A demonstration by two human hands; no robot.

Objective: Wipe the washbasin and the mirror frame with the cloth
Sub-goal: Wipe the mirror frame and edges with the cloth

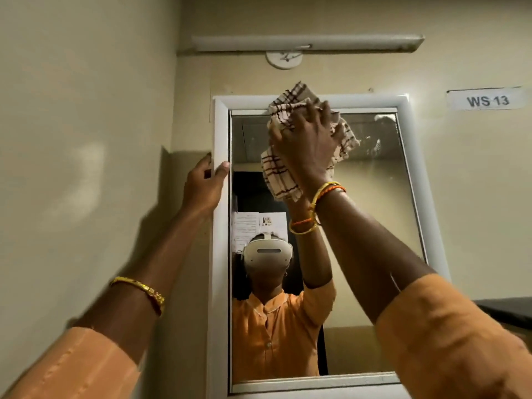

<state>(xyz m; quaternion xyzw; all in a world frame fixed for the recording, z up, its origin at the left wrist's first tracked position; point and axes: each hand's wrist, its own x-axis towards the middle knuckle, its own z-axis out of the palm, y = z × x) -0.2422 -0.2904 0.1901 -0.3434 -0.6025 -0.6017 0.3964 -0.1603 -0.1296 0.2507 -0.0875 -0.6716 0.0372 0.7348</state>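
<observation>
Two hands share this step, and the working grip belongs to the right hand, clenched on a bunched checked cloth and pressing it against the top rail of the white mirror frame. Above the grip a fold of cloth rides over the rail's upper edge; below the grip a loose tail hangs down across the mirror glass. To do this well, I judge the palm should stay flat so the cloth bears on both the face and the top lip of the rail, with long strokes along the rail and no dabbing, and the hanging tail should be gathered in so it does not smear the glass.

Out to the left of the grip, the left hand is closed around the frame's left upright, thumb on the front and fingers behind, apparently steadying it. That hold looks sensible while the right hand pushes.

Further out, the right end of the top rail and the right upright look untouched. The washbasin is out of view.
</observation>
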